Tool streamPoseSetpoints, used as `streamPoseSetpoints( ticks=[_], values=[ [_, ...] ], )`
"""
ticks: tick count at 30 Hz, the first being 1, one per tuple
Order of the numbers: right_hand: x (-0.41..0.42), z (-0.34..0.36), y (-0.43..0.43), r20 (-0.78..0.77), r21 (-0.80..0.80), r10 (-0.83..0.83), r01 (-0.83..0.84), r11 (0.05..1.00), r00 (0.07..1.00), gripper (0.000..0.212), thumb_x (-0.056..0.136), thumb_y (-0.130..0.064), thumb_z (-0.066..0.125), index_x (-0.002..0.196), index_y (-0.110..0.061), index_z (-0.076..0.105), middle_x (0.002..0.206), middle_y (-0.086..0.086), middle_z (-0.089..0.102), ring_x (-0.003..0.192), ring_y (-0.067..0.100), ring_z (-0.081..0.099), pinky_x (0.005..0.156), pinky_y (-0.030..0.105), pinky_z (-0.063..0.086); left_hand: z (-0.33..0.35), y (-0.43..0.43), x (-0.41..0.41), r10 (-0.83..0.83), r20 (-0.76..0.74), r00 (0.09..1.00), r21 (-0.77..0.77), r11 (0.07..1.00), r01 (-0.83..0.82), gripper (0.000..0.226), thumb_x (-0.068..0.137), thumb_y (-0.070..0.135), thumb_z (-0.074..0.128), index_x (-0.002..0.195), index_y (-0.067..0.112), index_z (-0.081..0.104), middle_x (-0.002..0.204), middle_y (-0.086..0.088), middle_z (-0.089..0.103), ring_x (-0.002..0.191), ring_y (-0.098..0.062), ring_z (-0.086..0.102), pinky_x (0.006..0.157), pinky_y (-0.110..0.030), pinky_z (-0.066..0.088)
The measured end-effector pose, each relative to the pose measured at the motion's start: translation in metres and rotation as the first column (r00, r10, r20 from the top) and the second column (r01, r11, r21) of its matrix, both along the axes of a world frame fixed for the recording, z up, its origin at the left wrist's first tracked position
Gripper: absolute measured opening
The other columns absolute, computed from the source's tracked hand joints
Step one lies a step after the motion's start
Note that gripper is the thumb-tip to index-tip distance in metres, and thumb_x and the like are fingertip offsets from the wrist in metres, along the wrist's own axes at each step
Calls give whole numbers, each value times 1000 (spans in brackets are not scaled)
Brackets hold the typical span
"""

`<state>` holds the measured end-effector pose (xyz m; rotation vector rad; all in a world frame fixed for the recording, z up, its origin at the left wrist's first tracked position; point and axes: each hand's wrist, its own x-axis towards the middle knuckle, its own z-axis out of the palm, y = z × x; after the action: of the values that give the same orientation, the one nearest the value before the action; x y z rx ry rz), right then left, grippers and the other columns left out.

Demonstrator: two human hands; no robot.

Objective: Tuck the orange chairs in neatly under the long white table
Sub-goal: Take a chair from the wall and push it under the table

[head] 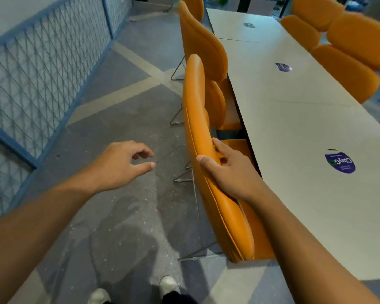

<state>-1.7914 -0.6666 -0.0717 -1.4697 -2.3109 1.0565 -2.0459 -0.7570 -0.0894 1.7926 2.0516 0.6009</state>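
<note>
While right hand (230,170) grips nearest orange chair (208,163) backrest, centre frame, left hand (121,161) half-open, empty: push squarely toward worktop (305,119).

Grey floor (123,119) with pale stripes carries the white table (298,119), which bears round purple stickers (340,162).

Even, cool light is falling from above; wide-angle bending is curving the edges — chairs (358,40) at two o'clock blurring.

Right hand (230,170) grips nearest orange chair (208,172) backrest; left hand (121,161) free.
</note>
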Motion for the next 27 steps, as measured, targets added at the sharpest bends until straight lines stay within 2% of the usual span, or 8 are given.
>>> streamPoseSetpoints(
  ticks=[3, 6, 9, 13, 17, 19, 23, 27],
  values=[
    [-3, 0, -3, 30, 39, -27, 26, 999, 999, 77, 96, -64, 45, 160, -31, 17, 150, -8, 46, 111, 6, 48, 80, 18, 39, -3, 13, -16, -73, 0, 997, -9, 997, 73, 26, 84, 40, 70, 106, 26, 69, 105, 9, 66, 95, -9, 61, 79, -23, 41],
    [-7, 1, -8, 55, 47, -73, 70, 996, 996, 73, 97, -62, 45, 159, -34, 20, 133, -14, 53, 104, 8, 56, 66, 10, 37, -6, 20, -37, -143, 3, 990, -9, 990, 143, 25, 84, 42, 70, 105, 28, 68, 104, 10, 66, 95, -8, 61, 77, -23, 41],
    [-23, 8, -21, 128, 70, -162, 154, 986, 978, 72, 97, -61, 45, 159, -32, 21, 140, -5, 54, 101, 11, 55, 73, 20, 44, -5, 21, -69, -215, 23, 976, -17, 976, 215, 22, 83, 41, 70, 104, 31, 67, 103, 12, 65, 95, -9, 61, 77, -22, 42],
    [-41, 12, -33, 209, 156, -265, 235, 959, 941, 62, 99, -57, 47, 152, -28, 34, 135, 0, 59, 95, 13, 54, 78, 28, 46, -1, 20, -104, -287, 29, 958, -23, 958, 287, 19, 84, 40, 69, 101, 37, 63, 101, 14, 64, 95, -7, 61, 75, -16, 40],
    [-54, 11, -42, 250, 218, -366, 316, 923, 896, 63, 97, -63, 46, 150, -30, 37, 137, -2, 59, 109, 20, 61, 91, 39, 54, 6, 29, -125, -346, 13, 938, 6, 938, 346, 26, 84, 41, 69, 108, 40, 60, 107, 15, 64, 100, -6, 60, 76, -13, 38],
    [-56, 11, -45, 244, 226, -396, 346, 911, 885, 68, 95, -66, 45, 152, -31, 35, 139, -3, 59, 115, 24, 62, 95, 44, 55, 11, 38, -124, -381, 23, 924, 31, 924, 380, 39, 83, 43, 69, 120, 37, 58, 116, 14, 61, 107, -7, 57, 82, -18, 41],
    [-58, 14, -47, 209, 215, -419, 377, 901, 884, 78, 86, -77, 40, 152, -36, 36, 138, -6, 60, 115, 22, 62, 95, 45, 55, 23, 75, -100, -500, -25, 865, 54, 864, 501, 73, 79, 55, 67, 143, 39, 36, 146, 10, 42, 134, -16, 41, 109, -45, 39],
    [-57, 12, -48, 177, 218, -441, 402, 889, 880, 71, 89, -73, 45, 150, -39, 37, 133, -9, 62, 103, 12, 59, 90, 35, 54, 38, 119, -66, -586, -139, 798, 64, 799, 598, 86, 78, 61, 65, 149, 41, 21, 158, 8, 26, 145, -20, 25, 113, -56, 32]
  ],
)
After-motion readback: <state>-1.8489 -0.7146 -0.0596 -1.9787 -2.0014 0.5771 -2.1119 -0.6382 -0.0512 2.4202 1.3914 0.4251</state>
